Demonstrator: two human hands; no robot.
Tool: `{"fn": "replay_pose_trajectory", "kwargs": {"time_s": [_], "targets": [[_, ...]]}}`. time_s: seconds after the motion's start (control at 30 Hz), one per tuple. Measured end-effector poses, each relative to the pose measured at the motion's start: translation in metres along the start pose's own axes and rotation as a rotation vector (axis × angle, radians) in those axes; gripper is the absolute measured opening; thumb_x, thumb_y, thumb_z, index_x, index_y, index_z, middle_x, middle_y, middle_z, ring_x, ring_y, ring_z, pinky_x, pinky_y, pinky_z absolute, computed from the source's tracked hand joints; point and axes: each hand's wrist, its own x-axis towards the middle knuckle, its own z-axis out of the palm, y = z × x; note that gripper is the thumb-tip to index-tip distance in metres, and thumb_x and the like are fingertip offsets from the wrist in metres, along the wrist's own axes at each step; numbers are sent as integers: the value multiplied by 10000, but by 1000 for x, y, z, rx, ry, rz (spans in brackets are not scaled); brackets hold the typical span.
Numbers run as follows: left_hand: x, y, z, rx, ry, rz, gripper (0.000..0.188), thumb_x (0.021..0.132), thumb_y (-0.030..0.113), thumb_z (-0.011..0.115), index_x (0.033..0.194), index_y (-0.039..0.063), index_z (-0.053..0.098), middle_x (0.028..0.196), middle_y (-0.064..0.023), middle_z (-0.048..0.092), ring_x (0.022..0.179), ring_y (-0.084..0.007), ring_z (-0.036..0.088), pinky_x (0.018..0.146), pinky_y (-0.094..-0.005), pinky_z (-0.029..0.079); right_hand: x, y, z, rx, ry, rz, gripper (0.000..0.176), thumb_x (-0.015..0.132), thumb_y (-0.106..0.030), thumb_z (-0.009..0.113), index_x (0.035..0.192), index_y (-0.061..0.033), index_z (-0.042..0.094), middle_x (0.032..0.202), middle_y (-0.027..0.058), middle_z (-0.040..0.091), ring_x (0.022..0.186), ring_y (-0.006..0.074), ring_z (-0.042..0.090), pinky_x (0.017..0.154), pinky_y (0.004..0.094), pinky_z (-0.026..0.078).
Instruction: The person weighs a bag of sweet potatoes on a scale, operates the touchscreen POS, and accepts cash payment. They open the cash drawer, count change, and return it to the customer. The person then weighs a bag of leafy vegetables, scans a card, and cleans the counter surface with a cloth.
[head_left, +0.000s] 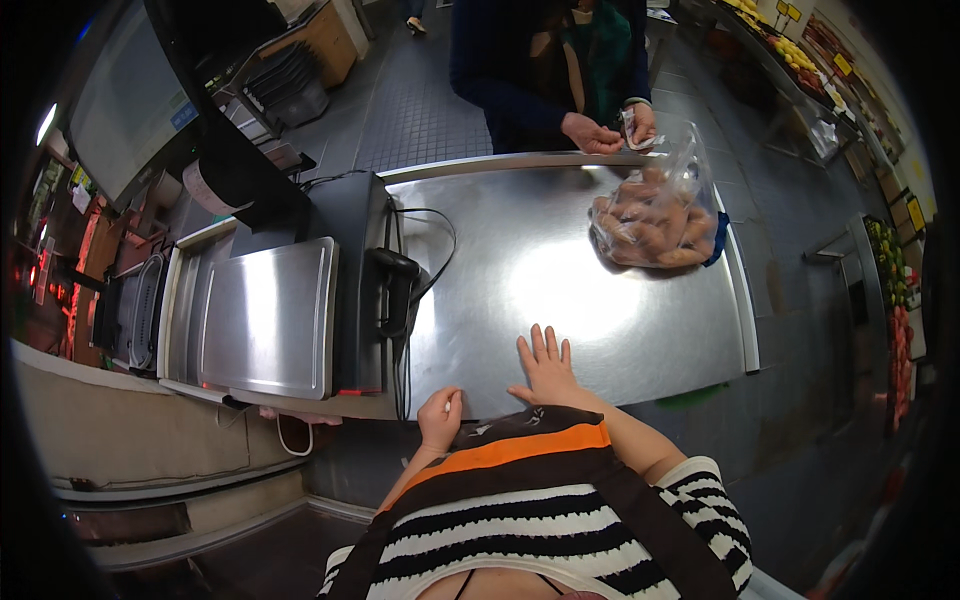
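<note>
My right hand rests palm down with spread fingers on the stainless steel counter, close to its near edge. To its left, at the same edge, my left hand is curled; something small and white shows at its fingers, too small to name. At the counter's far right stands a clear plastic bag filled with brownish, elongated produce, perhaps sweet potatoes, with a blue thing beside it. Across the counter a person's hands hold what looks like folded banknotes, next to the bag.
A weighing scale's steel plate lies at the left, below a large screen. A handheld scanner and loose black cables are beside the dark housing. Produce shelves line the right. Black crates are stacked behind.
</note>
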Motion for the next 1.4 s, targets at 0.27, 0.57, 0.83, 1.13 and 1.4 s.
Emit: {"fn": "replay_pose_trajectory", "kwargs": {"time_s": [0.27, 0.57, 0.83, 1.13, 1.4], "targets": [[67, 90, -54, -194, -213, -19, 232, 791, 79, 601, 1010, 3, 598, 761, -104, 619, 613, -153, 575, 581, -248, 449, 1, 0, -1, -23, -4, -2, 917, 746, -559, 560, 1394, -66, 137, 1426, 261, 19, 1312, 447, -25, 1008, 605, 52], [143, 308, -107, -173, -561, 1029, 456, 730, 362, 635, 1015, 12, 570, 661, -55, 531, 517, -138, 543, 436, -246, 409, 5, -3, 8, -82, 25, 41, 940, 728, -534, 590, 1396, -60, 129, 1433, 247, -7, 1315, 438, -46, 1003, 609, 30], [152, 384, -109, -406, -1194, 773, 357, 834, 228, 514, 1083, -9, 419, 668, -148, 577, 580, -345, 580, 510, -418, 458, -1, -1, -3, -26, -12, -2, 902, 760, -543, 557, 1396, -62, 136, 1432, 250, 3, 1317, 434, -33, 1008, 600, 42], [150, 371, -109, -578, -1260, 471, 478, 807, 143, 528, 1222, 33, 318, 591, -123, 542, 556, -342, 559, 536, -418, 450, 1, 0, -2, -35, -40, 12, 910, 752, -560, 554, 1401, -86, 128, 1438, 237, -12, 1318, 434, -34, 1007, 606, 52], [148, 369, -107, -756, -1338, 370, 512, 795, 134, 516, 1234, -4, 291, 540, -150, 520, 516, -329, 552, 472, -432, 421, 6, -1, 3, -139, -23, 57, 959, 687, -558, 607, 1398, -97, 158, 1441, 229, 17, 1320, 430, -7, 1005, 610, 69]]}}
